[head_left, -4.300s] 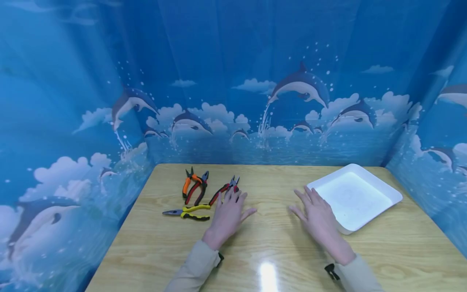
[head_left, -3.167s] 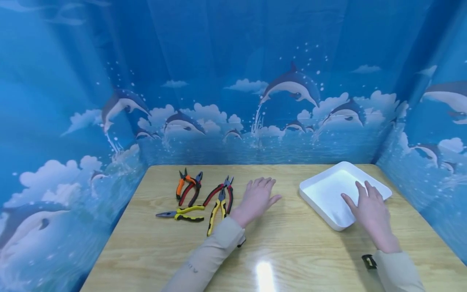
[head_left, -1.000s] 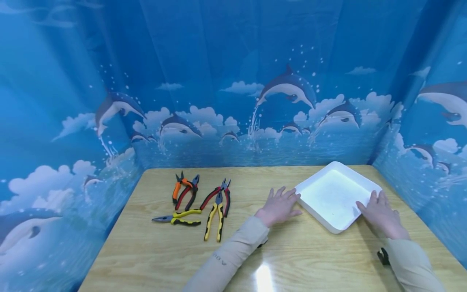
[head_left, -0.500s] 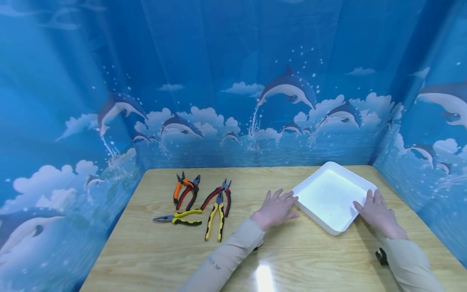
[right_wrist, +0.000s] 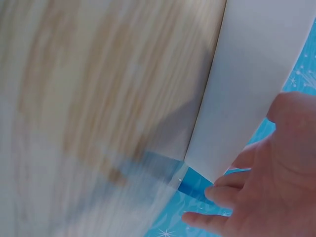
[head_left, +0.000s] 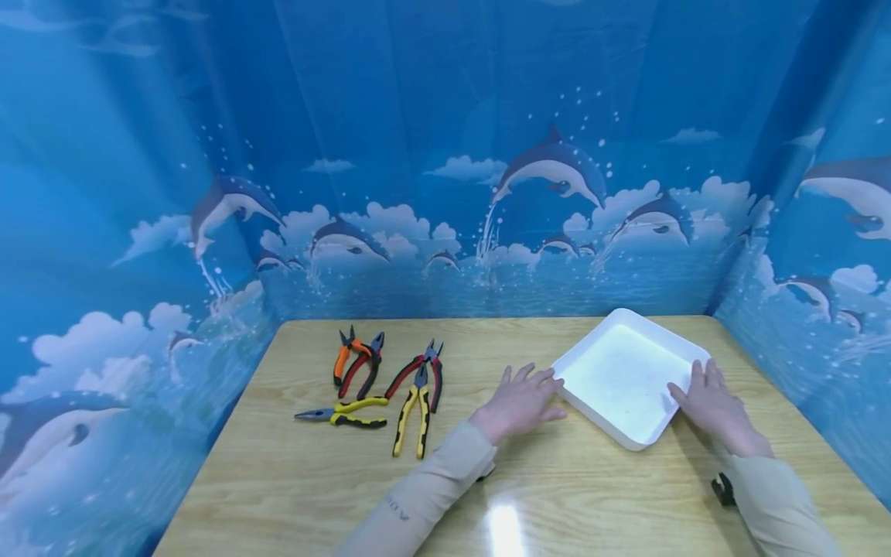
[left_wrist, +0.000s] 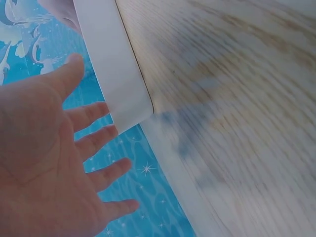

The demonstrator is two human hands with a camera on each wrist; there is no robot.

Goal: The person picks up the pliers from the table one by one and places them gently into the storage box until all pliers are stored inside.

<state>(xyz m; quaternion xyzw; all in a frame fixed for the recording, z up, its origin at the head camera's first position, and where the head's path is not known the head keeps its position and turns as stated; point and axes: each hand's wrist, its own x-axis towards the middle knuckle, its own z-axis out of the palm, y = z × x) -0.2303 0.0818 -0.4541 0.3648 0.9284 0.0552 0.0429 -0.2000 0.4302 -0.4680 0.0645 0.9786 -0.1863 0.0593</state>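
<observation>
From the head view, we see a white square tray (head_left: pixel 619 379) sitting right of centre on the wooden table (head_left: pixel 557 480), turned corner-on like a diamond. The left hand (head_left: pixel 518 398) lies flat on the table at the tray's left edge, fingers straight and spread, tips touching the rim. The right hand (head_left: pixel 710 402) is at the tray's right edge, fingers straight and laid against the rim, gripping nothing. To the left of centre lie 4 pairs of pliers: an orange-handled pair (head_left: pixel 343 360) and a red-and-black pair (head_left: pixel 365 370) at the back, another red-handled pair (head_left: pixel 421 371) beside them, a yellow-and-black long-nosed pair (head_left: pixel 341 414) in front, and a yellow-handled pair (head_left: pixel 414 414) crossing under the red one. All of them sit well apart from the tray. A blue dolphin backdrop (head_left: pixel 445 155) fills the upper frame.

On to the left wrist view: the left hand (left_wrist: pixel 44 168) fills the lower left, palm open, fingers (left_wrist: pixel 96 140) wide and straight, reaching toward the tray (left_wrist: pixel 116 64) wall in the upper left. We cannot tell here whether they touch it.

Now the right wrist view: the right hand (right_wrist: pixel 266 182) sits lower right, fingers (right_wrist: pixel 224 195) loosely bent by the tray (right_wrist: pixel 252 74) corner, and the blurred table (right_wrist: pixel 98 98) fills the left.
</observation>
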